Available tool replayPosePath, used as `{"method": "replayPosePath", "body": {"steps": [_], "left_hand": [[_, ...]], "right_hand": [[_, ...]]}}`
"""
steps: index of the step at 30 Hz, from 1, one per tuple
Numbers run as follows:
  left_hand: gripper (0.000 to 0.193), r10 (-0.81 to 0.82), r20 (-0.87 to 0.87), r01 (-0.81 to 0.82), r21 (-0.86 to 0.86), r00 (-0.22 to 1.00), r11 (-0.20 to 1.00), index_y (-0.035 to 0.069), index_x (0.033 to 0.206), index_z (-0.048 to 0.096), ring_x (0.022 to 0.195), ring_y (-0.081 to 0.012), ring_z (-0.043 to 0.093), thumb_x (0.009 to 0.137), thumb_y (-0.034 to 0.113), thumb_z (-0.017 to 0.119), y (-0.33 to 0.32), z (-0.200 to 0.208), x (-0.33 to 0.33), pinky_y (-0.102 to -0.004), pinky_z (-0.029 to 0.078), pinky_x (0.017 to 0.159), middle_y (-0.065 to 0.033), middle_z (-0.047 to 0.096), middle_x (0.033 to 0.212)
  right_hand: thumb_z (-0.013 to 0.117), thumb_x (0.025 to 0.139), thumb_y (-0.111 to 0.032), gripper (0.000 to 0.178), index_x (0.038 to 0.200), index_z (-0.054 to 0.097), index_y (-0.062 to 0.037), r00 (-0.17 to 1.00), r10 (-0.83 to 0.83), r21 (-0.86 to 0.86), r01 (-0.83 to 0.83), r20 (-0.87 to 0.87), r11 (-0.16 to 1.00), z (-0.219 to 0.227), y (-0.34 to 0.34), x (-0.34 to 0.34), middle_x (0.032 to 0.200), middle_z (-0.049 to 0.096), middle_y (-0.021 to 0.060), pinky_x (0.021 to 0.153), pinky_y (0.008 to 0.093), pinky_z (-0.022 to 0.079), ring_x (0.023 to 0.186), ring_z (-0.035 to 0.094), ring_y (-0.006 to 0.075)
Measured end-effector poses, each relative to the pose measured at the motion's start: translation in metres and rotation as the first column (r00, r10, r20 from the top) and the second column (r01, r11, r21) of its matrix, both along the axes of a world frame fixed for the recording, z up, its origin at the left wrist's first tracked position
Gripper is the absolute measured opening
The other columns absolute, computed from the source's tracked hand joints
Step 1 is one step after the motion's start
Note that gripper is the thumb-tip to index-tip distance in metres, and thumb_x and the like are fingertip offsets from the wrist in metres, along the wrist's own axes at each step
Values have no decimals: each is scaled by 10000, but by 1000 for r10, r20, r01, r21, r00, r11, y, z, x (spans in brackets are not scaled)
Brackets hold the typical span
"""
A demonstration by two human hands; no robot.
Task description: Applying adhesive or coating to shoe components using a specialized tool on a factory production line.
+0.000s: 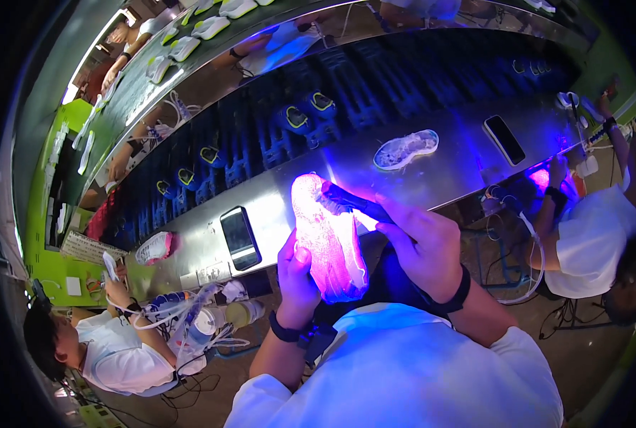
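My left hand grips the lower left side of a pink shoe, its thumb lying along the edge. The shoe glows bright pink and white under violet light, so surface detail is washed out. In my right hand is a dark-handled brush, its dark head against the upper part of the shoe. The fingers are closed round the handle. Both hands are above the near edge of the metal bench.
A white shoe sole and two phones, one on the right and one on the left, lie on the bench. A pink-and-white shoe part is farther left. Behind runs a dark conveyor carrying shoes. Co-workers sit on both sides.
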State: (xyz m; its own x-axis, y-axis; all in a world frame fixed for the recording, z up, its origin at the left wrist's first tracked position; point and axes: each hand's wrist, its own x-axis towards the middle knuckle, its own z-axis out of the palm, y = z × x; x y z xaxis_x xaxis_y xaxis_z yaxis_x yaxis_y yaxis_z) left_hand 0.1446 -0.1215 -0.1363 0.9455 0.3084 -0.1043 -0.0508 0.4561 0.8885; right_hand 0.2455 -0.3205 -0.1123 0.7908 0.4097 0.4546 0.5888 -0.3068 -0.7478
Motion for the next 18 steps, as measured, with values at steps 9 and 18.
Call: {"method": "replayPosePath", "body": {"steps": [9, 18], "left_hand": [[845, 47, -18, -42, 237, 999, 971, -117, 1421, 481, 1159, -259, 658, 902, 526, 660, -2, 0, 25, -391, 516, 1008, -185, 654, 1273], [846, 50, 325, -328, 934, 945, 140, -26, 1458, 507, 1115, -361, 658, 740, 189, 900, 40, 8, 31, -422, 545, 943, -220, 619, 1221]], "right_hand": [[777, 865, -113, 462, 1318, 691, -135, 999, 20, 18, -19, -29, 1000, -15, -15, 12, 810, 690, 113, 599, 362, 529, 671, 667, 286], [781, 874, -57, 360, 1224, 702, -25, 905, 44, 0, -49, -423, 999, -36, -66, 20, 982, 749, 165, 785, 307, 556, 833, 723, 193]]}}
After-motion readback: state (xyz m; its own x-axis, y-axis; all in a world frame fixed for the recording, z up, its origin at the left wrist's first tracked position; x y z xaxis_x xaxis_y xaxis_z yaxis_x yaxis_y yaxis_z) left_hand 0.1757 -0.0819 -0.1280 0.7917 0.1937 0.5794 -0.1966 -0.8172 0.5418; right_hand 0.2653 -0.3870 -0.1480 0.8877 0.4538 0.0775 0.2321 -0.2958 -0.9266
